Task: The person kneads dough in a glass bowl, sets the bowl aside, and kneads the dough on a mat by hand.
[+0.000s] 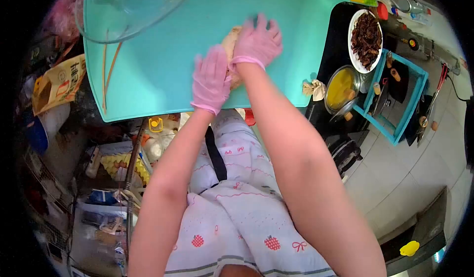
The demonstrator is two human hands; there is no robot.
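Note:
A pale beige lump of dough [230,39] lies on the teal mat [163,74], partly hidden under and between my hands. My right hand [257,42], in a pink glove, rests over the dough's right side with its fingers stretched out and spread. Along the dough's left side is my left hand [211,77], also gloved in pink, its fingers extended and the edge of the palm against the dough. Both hands are slightly blurred.
A large clear glass bowl [136,39] and two thin wooden sticks [111,72] are on the mat's left. Right of it stand a white plate of dark food [351,40], a bowl of yellow liquid [340,88] and a blue basket [418,92]. Cluttered shelves [101,210] are at lower left.

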